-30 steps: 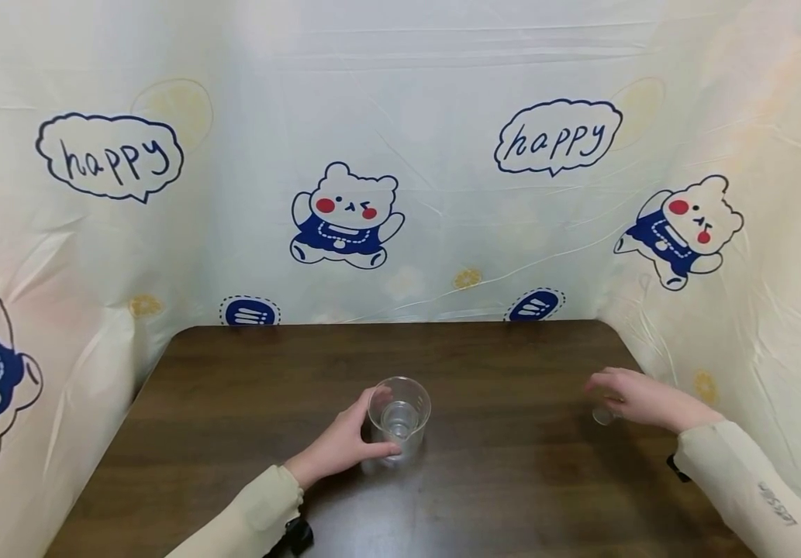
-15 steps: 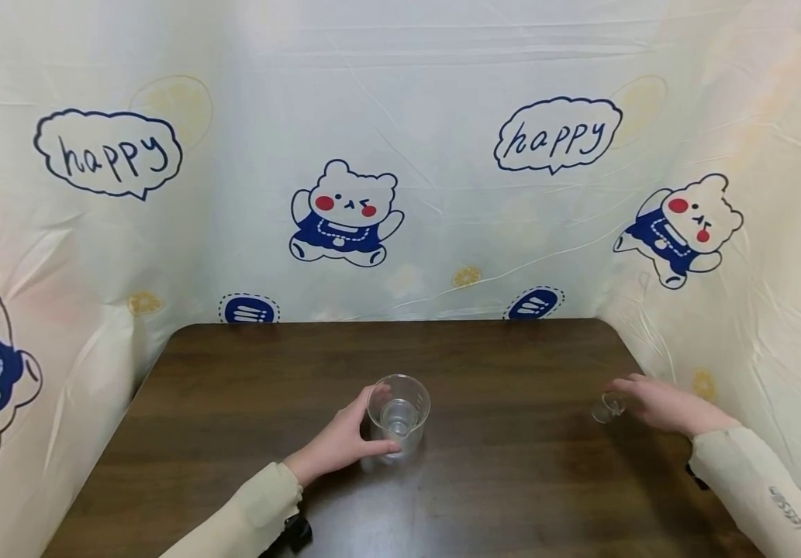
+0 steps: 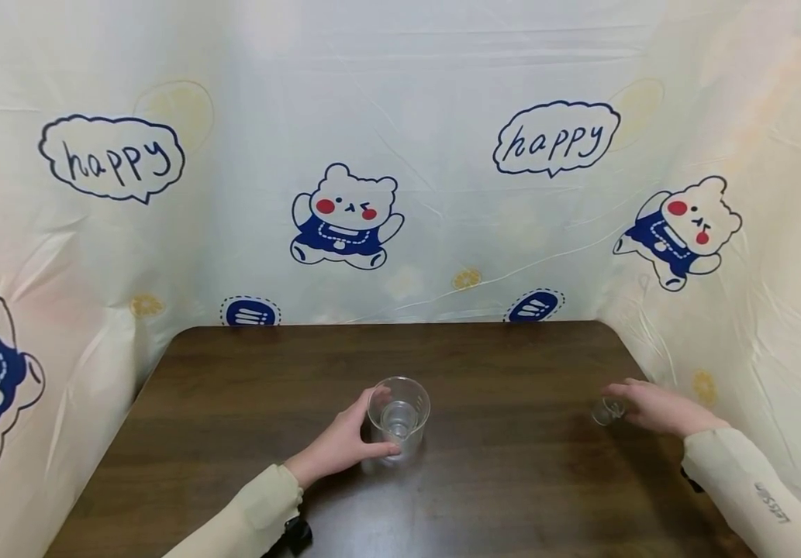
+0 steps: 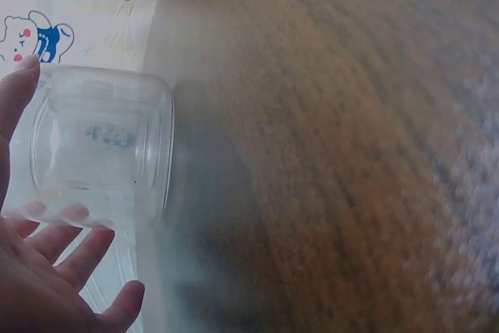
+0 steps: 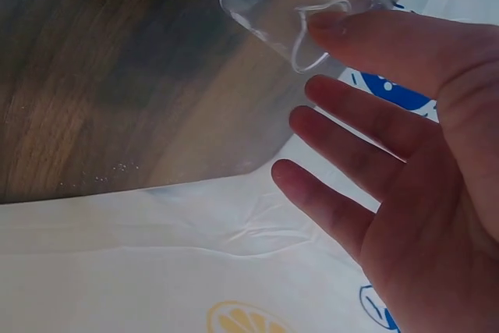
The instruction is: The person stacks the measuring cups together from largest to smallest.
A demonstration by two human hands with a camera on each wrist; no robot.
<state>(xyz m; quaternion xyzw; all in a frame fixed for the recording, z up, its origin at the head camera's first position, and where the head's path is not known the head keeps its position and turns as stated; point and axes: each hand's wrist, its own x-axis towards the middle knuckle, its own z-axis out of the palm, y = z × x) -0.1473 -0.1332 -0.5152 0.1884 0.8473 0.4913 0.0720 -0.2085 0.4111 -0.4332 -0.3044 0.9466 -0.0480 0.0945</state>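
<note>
My left hand (image 3: 344,442) holds a clear glass beaker (image 3: 414,434) upright on the brown table, thumb at the near side, fingers round the far side. Inside the beaker shows a smaller clear round shape; whether vessel or liquid I cannot tell. At the table's right side, my right hand (image 3: 658,407) is at the rim of a small clear glass beaker (image 5: 269,17) with a pouring lip. In the right wrist view the thumb (image 5: 366,37) overlaps that rim, several other fingers are spread loosely below, and the index finger is hidden.
The brown wooden table (image 3: 267,364) reaches back to a pale curtain (image 3: 442,101) printed with bears and words, which also hangs at both sides. The small beaker stands near the right table edge. Small droplets (image 5: 117,168) lie on the wood.
My right hand has shifted right, then slightly back left, uncovering more of the small beaker. The left hand and the large beaker have stayed in place.
</note>
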